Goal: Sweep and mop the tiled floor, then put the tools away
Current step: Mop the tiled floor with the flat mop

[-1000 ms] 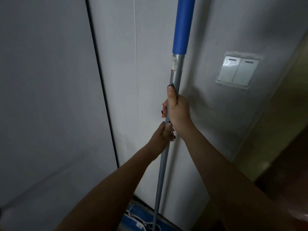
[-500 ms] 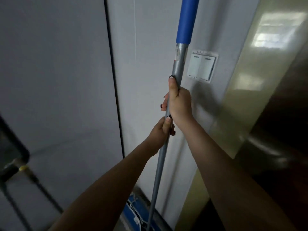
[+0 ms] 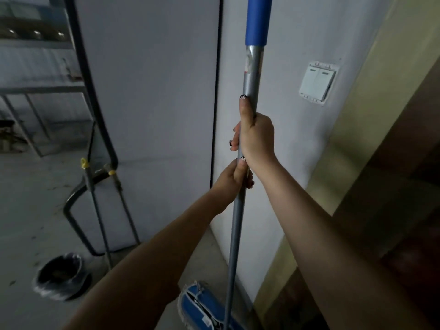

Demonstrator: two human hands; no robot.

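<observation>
Upright, mop (image 3: 236,234) held with both hands clenched round its grey pole (image 3: 252,77).
Right hand (image 3: 256,139) grasps above, left hand (image 3: 230,184) just below, touching it; blue mop head (image 3: 202,308) rests on the floor (image 3: 28,210) beside the white wall (image 3: 294,163).

One mop (image 3: 238,222): a grey metal pole with a blue sleeve on top and a flat blue cloth head. Two bare hands: one left hand (image 3: 232,184), one right hand (image 3: 256,139). One white plastic wall switch (image 3: 317,84) with two rockers. One round black bin (image 3: 59,275) lined with a clear bag. Two thin grey poles (image 3: 96,210) with yellow tips. One bent black tube (image 3: 98,115).
</observation>
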